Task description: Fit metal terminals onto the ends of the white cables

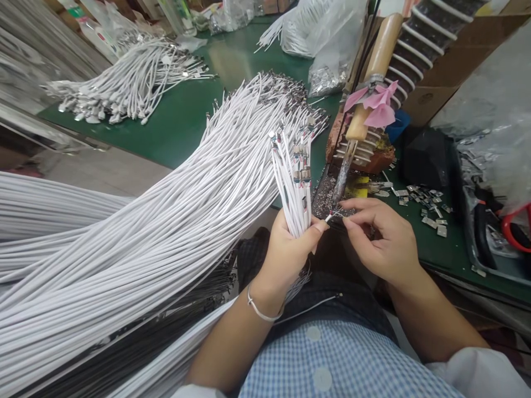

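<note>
Cables, thin and white with metal connectors at their tips (292, 196), stand in one bunch, too dense to count, inside the left hand (286, 246), which is closed round them. Its thumb also secures one single white cable with a reddish end (329, 218), pointing toward the right hand (385, 237); that one's thumb and forefinger stand narrow, and I cannot tell what they grip. Just above is one wooden-handled soldering iron (359, 124) with one pink cloth (381, 106). Two heaps of white cables, one large (224, 166), one smaller (128, 77), lie on the green worktop (166, 135).
</note>
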Demonstrator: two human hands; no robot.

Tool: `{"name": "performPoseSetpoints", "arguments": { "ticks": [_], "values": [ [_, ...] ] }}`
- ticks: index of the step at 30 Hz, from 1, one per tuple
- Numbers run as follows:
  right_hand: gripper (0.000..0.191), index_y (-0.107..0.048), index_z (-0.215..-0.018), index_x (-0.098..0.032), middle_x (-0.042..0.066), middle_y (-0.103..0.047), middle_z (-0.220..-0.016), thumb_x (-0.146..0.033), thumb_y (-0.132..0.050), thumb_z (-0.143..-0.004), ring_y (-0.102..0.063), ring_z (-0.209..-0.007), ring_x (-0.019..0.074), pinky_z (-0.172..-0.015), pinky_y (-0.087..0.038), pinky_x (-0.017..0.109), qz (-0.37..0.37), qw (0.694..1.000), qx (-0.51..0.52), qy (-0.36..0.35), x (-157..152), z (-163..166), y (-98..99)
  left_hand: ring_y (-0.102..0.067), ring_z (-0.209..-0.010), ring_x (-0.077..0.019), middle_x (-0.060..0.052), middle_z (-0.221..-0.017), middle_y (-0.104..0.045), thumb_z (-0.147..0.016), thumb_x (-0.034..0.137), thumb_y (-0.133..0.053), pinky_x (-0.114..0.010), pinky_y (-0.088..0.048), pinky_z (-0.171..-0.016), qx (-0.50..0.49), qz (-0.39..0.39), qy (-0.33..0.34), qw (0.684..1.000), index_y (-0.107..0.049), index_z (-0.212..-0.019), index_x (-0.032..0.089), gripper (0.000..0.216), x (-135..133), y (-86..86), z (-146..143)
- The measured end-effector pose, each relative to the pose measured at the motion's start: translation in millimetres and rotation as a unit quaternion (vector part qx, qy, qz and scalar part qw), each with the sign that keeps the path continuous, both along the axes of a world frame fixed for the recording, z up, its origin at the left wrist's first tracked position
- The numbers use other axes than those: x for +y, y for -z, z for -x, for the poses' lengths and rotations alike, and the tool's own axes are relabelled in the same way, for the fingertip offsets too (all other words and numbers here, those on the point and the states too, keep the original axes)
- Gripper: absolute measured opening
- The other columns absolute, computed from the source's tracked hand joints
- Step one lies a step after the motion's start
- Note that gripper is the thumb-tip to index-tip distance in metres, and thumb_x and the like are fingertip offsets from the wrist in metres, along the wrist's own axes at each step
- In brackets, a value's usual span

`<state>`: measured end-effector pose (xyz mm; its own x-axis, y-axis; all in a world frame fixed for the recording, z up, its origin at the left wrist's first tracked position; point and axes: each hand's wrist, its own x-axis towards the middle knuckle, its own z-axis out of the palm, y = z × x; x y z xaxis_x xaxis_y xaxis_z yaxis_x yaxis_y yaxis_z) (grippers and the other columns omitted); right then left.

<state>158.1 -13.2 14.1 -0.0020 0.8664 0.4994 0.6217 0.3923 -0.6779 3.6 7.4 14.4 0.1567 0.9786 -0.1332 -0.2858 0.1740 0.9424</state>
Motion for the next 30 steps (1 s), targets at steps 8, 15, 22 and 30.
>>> {"name": "performPoseSetpoints", "arguments": {
  "ticks": [8,15,22,30],
  "values": [
    [0.012,-0.056,-0.074,-0.020,0.006,-0.066,-0.094,-0.009,-0.058,-0.076,-0.063,-0.087,0.0197,-0.068,-0.051,0.030,0.004,1.000,0.003,-0.021,-10,0,3.7,-0.041,-0.043,-0.0037,0.005,-0.060,-0.053,-0.072,0.012,-0.064,-0.016,-0.033,-0.040,-0.002,0.004,0.011,1.000,-0.053,-0.073,0.016,0.011,-8,3.2,3],
    [0.013,-0.055,-0.080,-0.021,0.008,-0.066,-0.095,-0.008,-0.054,-0.078,-0.063,-0.090,0.0203,-0.074,-0.051,0.033,0.039,0.997,0.007,-0.073,-27,3,7.8,-0.045,-0.040,-0.0041,0.005,-0.062,-0.056,-0.069,0.017,-0.068,-0.016,-0.036,-0.038,0.005,0.067,0.012,0.998,-0.051,-0.076,0.016,0.018,-31,17.2,13],
    [0.012,-0.055,-0.084,-0.020,0.006,-0.066,-0.086,-0.011,-0.049,-0.083,-0.063,-0.079,0.0172,-0.070,-0.052,0.030,0.111,0.974,0.058,-0.190,-36,10,12.0,-0.056,-0.051,-0.0078,0.003,-0.066,-0.061,-0.064,0.023,-0.074,-0.018,-0.043,-0.048,-0.018,0.180,-0.022,0.983,-0.054,-0.080,0.016,0.026,-58,37.0,29],
    [0.008,-0.054,-0.077,-0.018,-0.001,-0.050,-0.066,-0.018,-0.051,-0.084,-0.048,-0.055,0.0111,-0.049,-0.039,0.022,0.179,0.970,0.071,-0.146,-34,36,20.9,-0.054,-0.060,-0.0098,0.002,-0.064,-0.060,-0.074,0.030,-0.067,-0.022,-0.047,-0.063,-0.021,0.168,-0.037,0.985,-0.059,-0.081,0.016,0.017,-80,57.5,46]
  ]
}}
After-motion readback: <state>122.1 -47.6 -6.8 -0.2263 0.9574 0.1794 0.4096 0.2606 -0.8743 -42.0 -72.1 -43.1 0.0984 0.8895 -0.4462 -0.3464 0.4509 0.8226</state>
